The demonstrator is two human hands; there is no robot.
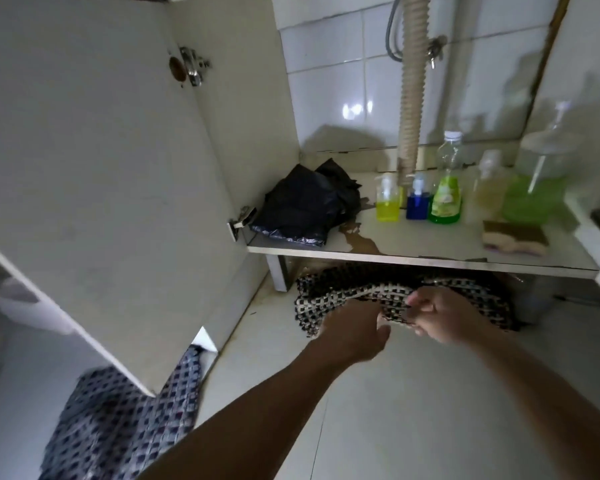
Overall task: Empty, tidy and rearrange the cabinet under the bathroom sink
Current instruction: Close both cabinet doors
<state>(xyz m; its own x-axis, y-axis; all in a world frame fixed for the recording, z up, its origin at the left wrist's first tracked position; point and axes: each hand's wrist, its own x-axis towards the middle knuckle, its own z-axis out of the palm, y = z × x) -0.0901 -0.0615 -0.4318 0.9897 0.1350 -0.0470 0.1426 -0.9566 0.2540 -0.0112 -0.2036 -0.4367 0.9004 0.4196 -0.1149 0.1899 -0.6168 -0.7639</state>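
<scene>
Both hands [354, 327] [444, 317] outstretched, fingers [418, 303] curled tight.

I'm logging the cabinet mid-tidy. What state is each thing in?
Cabinet door: swung open.
Checked mat: bunched on the floor, gripped by both hands.
Left hand: grips the mat.
Right hand: pinches the mat.
Black bag: crumpled on the shelf.
Sponge: lying flat.
</scene>
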